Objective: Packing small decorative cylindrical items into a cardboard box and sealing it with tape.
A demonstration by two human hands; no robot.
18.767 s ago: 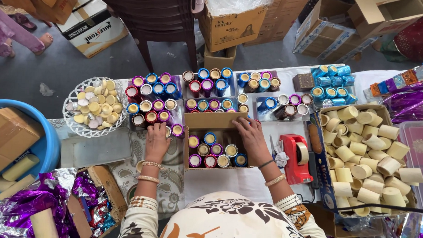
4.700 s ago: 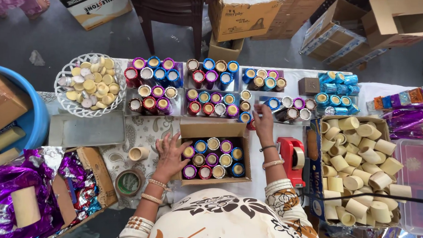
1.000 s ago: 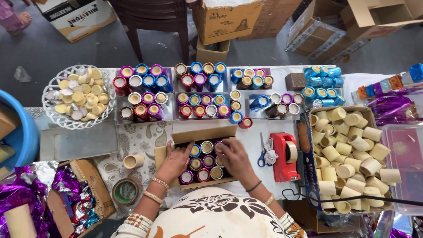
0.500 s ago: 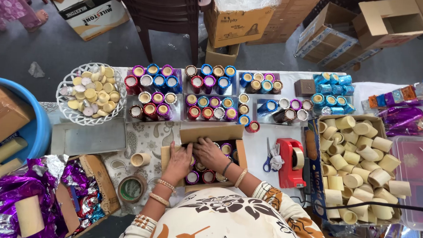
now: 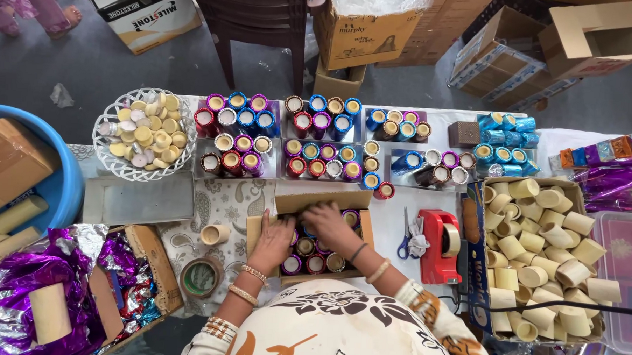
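A desk (image 5: 412, 223) under pale cloth carries everything. At its right edge a big cardboard carton (image 5: 475, 274) brims with plain tan paper tubes (image 5: 537, 255), its lower corner cut off by the frame. On the left a blue plastic tub (image 5: 60, 189) is only partly in view. Mid-desk sits a small open cardboard box (image 5: 322, 200) packed with upright foil-wrapped tubes (image 5: 313, 263), shiny purple, red and blue with round cream tops. Both hands lie inside it: the left hand (image 5: 272, 240) flat on the tubes with fingers spread, the right hand (image 5: 328, 223) bent over them, fingers curled; whether either grips a tube is hidden. A red tape dispenser (image 5: 440, 245) and blue-handled scissors (image 5: 405, 240) lie just beside the box.
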